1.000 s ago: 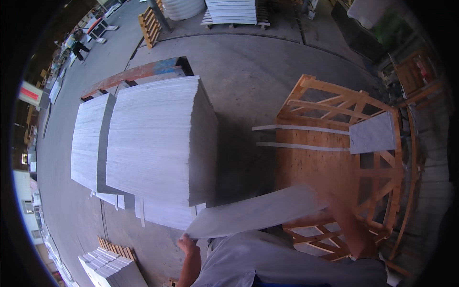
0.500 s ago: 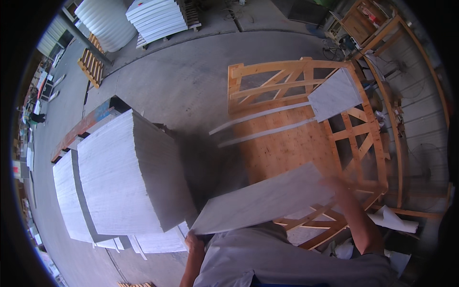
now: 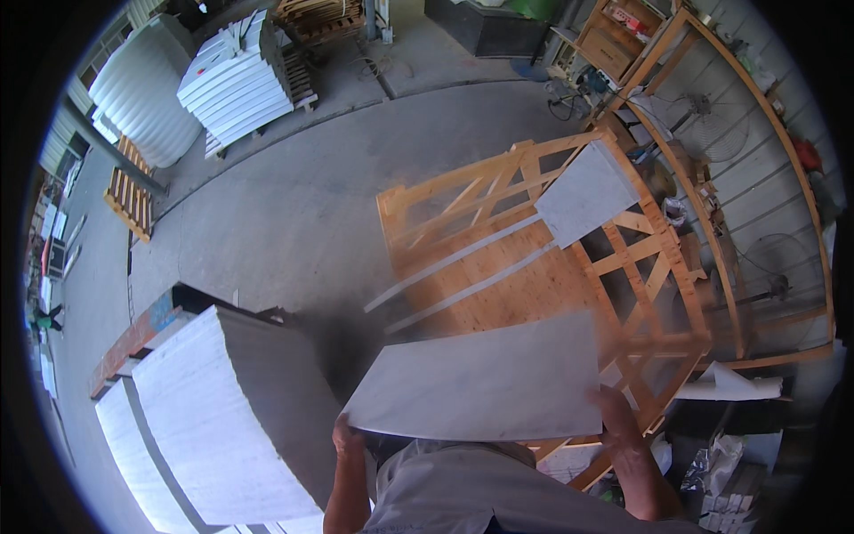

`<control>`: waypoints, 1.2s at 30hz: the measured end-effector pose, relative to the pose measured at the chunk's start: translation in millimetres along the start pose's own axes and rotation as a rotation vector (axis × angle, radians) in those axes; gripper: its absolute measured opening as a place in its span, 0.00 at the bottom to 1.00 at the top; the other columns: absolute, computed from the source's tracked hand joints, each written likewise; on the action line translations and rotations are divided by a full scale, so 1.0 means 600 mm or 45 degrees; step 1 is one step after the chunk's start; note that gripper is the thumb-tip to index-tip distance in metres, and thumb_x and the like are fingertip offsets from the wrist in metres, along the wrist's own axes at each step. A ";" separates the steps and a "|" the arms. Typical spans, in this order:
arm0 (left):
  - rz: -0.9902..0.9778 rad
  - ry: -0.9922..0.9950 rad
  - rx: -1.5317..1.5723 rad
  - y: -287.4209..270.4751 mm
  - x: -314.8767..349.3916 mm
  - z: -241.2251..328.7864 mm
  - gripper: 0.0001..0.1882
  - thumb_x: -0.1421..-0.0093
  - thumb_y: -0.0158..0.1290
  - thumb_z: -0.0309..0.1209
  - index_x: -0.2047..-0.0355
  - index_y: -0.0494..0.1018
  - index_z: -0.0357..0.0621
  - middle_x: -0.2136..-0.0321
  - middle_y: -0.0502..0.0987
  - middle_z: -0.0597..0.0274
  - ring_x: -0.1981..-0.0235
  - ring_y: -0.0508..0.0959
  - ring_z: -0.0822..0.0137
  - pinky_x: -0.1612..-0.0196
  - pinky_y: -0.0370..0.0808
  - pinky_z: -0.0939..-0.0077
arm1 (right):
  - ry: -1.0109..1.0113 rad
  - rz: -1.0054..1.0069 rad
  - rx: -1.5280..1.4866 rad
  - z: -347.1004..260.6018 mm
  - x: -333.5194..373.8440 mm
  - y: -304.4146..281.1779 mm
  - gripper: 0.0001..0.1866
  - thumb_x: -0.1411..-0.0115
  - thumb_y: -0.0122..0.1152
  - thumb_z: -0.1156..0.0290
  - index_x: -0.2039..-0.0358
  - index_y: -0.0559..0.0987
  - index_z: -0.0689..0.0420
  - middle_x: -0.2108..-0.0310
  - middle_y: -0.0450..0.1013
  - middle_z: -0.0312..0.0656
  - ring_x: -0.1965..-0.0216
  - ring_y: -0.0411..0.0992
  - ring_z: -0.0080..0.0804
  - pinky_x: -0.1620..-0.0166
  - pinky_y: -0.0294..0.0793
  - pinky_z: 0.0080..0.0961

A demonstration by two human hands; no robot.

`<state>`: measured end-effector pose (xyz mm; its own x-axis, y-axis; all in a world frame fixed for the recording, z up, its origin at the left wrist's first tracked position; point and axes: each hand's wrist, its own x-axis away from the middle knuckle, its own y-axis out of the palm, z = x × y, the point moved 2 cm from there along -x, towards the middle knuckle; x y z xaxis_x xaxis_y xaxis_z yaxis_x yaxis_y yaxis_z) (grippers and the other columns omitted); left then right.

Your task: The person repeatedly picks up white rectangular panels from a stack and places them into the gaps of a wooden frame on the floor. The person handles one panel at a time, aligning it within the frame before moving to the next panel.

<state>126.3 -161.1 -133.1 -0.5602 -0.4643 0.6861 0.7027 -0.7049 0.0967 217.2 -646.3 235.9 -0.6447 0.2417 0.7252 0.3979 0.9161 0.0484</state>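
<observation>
- Grey-white slab (image 3: 480, 378) is hanging between two hands on the near side of the wooden crate (image 3: 485, 298), before the person's waist. Its broad face is showing upward, and its far edge is overlapping the crate's base in view; I cannot tell how high above the wood it is sitting.
- Left hand (image 3: 350, 438) is pinching the slab at its near left corner, on the side away from the crate's slatted wall; this grip is closing around the edge, probably because a thin rim is offering the surest hold.
- Right hand (image 3: 614, 411), slightly blurred, is clasping the opposite edge by the crate's near right part. With both grips working at opposite ends, the weight is likely being shared and the slab balanced.
- Smaller-looking slab (image 3: 587, 196) is leaning at the crate's far right side, apparently using the slats as a backrest.
- Two pale strips (image 3: 480, 290) are running from that slab across the crate's base and past its left edge, perhaps cushioning stone from wood.
- Stack of pale slabs (image 3: 218, 418) is standing left of the crate, its sheets pressing face to face, seemingly for mutual support; a rusty red and blue beam (image 3: 133, 343) is bordering its far end.
- Ribbed white roll (image 3: 147, 98) and palleted white pile (image 3: 231, 84) are standing well beyond the crate, far left.
- White rolled sheet (image 3: 738, 387) is lying just right of the crate.
</observation>
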 end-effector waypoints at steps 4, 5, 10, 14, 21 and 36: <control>-0.004 -0.186 -0.054 0.066 -0.090 0.042 0.14 0.44 0.49 0.34 0.61 0.70 0.38 0.62 0.74 0.57 0.58 0.73 0.60 0.54 0.70 0.67 | -0.009 0.074 -0.068 -0.005 -0.044 0.036 0.15 0.46 0.52 0.73 0.61 0.75 0.69 0.66 0.73 0.43 0.66 0.73 0.31 0.62 0.71 0.26; 0.091 -0.389 0.115 0.093 -0.125 0.050 0.14 0.45 0.50 0.34 0.61 0.70 0.39 0.62 0.75 0.57 0.59 0.74 0.60 0.55 0.71 0.65 | -0.038 0.096 -0.081 -0.005 -0.055 0.046 0.14 0.46 0.52 0.73 0.62 0.75 0.70 0.66 0.73 0.42 0.66 0.73 0.30 0.62 0.71 0.26; 0.313 -0.644 -0.207 0.217 -0.214 0.025 0.12 0.46 0.51 0.33 0.62 0.72 0.43 0.68 0.74 0.57 0.67 0.75 0.61 0.65 0.73 0.63 | -0.347 0.153 0.438 0.001 -0.089 0.089 0.08 0.46 0.53 0.72 0.75 0.76 0.64 0.77 0.71 0.39 0.76 0.71 0.26 0.73 0.69 0.24; -0.207 -0.887 -0.265 0.398 -0.179 -0.064 0.15 0.42 0.48 0.36 0.57 0.69 0.44 0.58 0.72 0.56 0.59 0.73 0.63 0.55 0.73 0.61 | -0.276 0.359 0.323 0.025 -0.151 0.132 0.11 0.50 0.56 0.70 0.75 0.75 0.67 0.79 0.71 0.41 0.79 0.69 0.28 0.76 0.67 0.26; -0.991 -1.168 0.211 0.648 0.053 -0.006 0.11 0.41 0.46 0.30 0.59 0.67 0.39 0.60 0.73 0.52 0.54 0.72 0.53 0.49 0.68 0.56 | -0.464 0.727 0.599 0.070 -0.339 0.164 0.14 0.54 0.56 0.68 0.75 0.75 0.68 0.78 0.73 0.48 0.74 0.73 0.39 0.71 0.69 0.33; -1.286 0.551 -1.797 0.867 0.039 -0.030 0.25 0.47 0.56 0.46 0.60 0.70 0.35 0.67 0.77 0.45 0.61 0.77 0.50 0.58 0.73 0.61 | -0.119 0.685 0.527 0.036 -0.623 0.079 0.16 0.55 0.54 0.65 0.73 0.76 0.66 0.71 0.73 0.60 0.64 0.73 0.55 0.60 0.70 0.44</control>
<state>471.1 -548.5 -79.8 -0.7195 0.4649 0.5159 -0.6915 -0.5482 -0.4704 463.0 -686.1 -47.8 -0.4883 0.7070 0.5116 0.4085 0.7032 -0.5819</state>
